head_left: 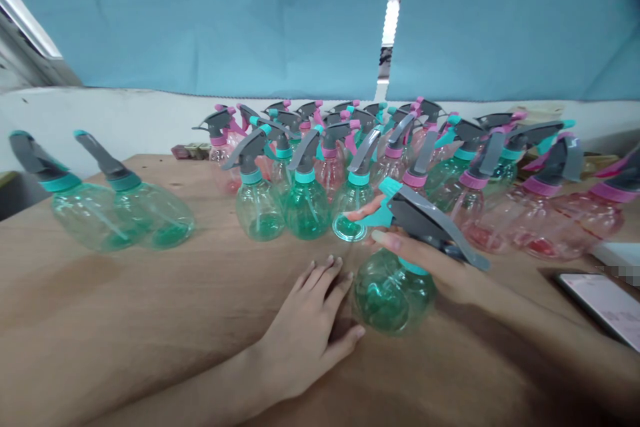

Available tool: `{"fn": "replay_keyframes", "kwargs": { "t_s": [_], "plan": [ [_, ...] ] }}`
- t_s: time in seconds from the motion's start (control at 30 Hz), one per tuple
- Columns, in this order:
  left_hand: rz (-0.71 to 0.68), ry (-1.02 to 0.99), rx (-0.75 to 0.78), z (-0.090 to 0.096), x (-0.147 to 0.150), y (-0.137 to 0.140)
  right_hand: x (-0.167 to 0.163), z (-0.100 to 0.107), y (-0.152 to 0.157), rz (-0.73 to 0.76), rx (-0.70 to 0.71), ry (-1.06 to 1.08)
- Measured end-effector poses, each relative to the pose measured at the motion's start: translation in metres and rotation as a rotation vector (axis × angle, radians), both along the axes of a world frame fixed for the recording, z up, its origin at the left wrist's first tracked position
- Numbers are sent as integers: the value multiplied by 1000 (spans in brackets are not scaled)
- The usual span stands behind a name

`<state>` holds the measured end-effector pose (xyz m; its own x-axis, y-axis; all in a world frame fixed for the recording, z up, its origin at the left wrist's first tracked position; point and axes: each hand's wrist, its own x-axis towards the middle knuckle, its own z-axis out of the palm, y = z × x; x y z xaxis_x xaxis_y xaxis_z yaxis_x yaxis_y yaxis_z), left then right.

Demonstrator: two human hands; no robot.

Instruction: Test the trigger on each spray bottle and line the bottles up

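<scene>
R grip [437, 260] clasps green spray btl [390, 297] near top (L grip [311, 323] spread on tbl [200, 307]).

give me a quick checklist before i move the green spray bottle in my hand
1. Held bottle in right hand, by its spray head: ok
2. Left hand free: ok, palm down on table
3. Bottle base off the table: cannot tell
4. Spray head clear of the green bottle behind it: cannot tell, they overlap in view
5. Phone clear of bottle: ok, at right edge
</scene>
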<state>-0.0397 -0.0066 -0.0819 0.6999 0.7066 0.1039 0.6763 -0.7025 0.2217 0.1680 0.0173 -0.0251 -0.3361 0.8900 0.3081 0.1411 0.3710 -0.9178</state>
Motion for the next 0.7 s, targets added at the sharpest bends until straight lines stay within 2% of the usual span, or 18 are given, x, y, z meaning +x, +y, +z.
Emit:
{"fn": "replay_keyframes", "kwargs": {
  "t_s": [0.7],
  "plan": [
    [-4,10,13,-2,-1,1,1,1,-1,0,-8,-60]
  ]
}}
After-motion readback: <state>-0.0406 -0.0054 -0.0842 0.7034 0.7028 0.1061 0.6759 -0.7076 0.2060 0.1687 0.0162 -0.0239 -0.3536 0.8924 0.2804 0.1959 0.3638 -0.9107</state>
